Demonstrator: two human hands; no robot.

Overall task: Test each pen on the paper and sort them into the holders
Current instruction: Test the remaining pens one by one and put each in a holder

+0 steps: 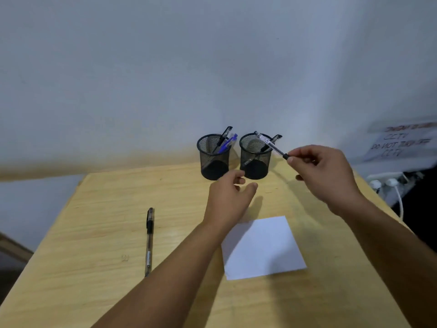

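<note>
Two black mesh holders stand at the table's far edge. The left holder (214,162) contains a black pen and blue pens. The right holder (255,159) contains a black-capped pen. My right hand (324,176) pinches a clear pen (269,144) by its black end, and the pen's other end hangs over the right holder's rim. My left hand (230,195) hovers with loosely bent fingers just in front of the holders, holding nothing. A white paper sheet (262,248) lies on the table below my hands. One clear pen with a black cap (149,241) lies to the left.
The wooden table (94,233) ends at a white wall. At the right, off the table, sit white plugs with cables (387,183) and a printed notice (399,140) on the wall.
</note>
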